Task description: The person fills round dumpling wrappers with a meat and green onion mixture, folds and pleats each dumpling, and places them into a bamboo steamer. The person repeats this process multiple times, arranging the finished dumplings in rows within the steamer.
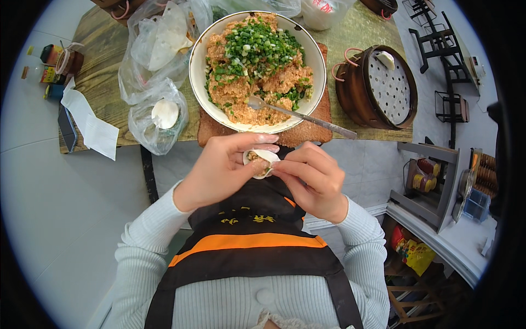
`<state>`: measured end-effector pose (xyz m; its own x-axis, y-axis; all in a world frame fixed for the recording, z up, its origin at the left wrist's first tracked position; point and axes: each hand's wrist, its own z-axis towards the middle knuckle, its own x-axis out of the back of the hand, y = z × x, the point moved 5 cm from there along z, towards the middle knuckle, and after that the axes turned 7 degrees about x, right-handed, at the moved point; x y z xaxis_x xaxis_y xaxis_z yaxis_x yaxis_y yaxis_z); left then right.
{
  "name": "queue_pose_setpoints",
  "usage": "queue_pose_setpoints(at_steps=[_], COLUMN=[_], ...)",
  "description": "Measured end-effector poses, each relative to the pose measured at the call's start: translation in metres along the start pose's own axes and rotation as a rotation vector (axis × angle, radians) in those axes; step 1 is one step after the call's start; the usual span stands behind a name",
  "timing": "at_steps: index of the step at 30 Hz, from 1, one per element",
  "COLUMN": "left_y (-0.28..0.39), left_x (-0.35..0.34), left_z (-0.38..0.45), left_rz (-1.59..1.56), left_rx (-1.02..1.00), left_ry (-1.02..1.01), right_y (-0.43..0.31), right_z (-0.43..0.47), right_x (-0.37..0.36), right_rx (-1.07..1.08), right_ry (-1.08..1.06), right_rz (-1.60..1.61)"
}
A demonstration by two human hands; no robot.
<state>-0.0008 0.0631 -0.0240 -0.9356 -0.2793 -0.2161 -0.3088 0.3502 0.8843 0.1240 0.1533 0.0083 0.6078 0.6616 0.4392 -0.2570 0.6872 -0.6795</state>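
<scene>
A partly folded dumpling point(263, 163), its filling showing, is between my hands just off the table's front edge. My left hand point(226, 164) cradles it, the thumb on the filling. With thumb and fingertips my right hand point(314, 179) pinches the wrapper's right edge. Beyond them stands a large white enamel bowl point(196, 84) of minced filling point(279, 80) topped with chopped green onion point(263, 45). A metal spoon point(312, 119) rests in it, handle over the right rim. Round wrappers point(165, 114) lie in a clear plastic bag to the left. One dumpling point(385, 60) sits in the bamboo steamer point(349, 94) at right.
Under the bowl lies a brown cloth point(213, 133). More plastic bags point(139, 61) fill the table's back left. A paper strip point(96, 131), a phone point(67, 127) and bottles point(45, 74) are at the left edge. A grey shelf frame point(446, 185) stands at right.
</scene>
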Motion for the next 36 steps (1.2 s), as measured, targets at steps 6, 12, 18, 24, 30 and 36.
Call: queue_pose_setpoints(at_steps=[6, 12, 18, 24, 30, 36], left_y=[0.006, 0.024, 0.018, 0.03, 0.008, 0.0], left_x=[0.002, -0.005, -0.001, 0.0, -0.025, -0.037], left_z=[-0.006, -0.009, -0.009, -0.011, -0.01, -0.007], left_rz=[0.0, 0.568, 0.302, 0.198, -0.448, -0.384], left_rx=[0.077, -0.119, -0.003, -0.19, -0.203, -0.272], left_ry=[0.001, 0.042, -0.11, 0.074, -0.182, -0.223], right_y=[0.001, 0.004, 0.002, -0.002, 0.003, -0.004], right_z=[0.005, 0.003, 0.006, 0.019, 0.022, 0.02], right_x=[0.007, 0.003, 0.005, 0.013, 0.019, 0.023], right_rx=[-0.051, -0.023, -0.058, 0.06, -0.117, 0.046], right_ry=[0.073, -0.001, -0.004, 0.088, 0.235, 0.168], right_rz=[-0.003, 0.023, 0.044, -0.052, -0.067, -0.192])
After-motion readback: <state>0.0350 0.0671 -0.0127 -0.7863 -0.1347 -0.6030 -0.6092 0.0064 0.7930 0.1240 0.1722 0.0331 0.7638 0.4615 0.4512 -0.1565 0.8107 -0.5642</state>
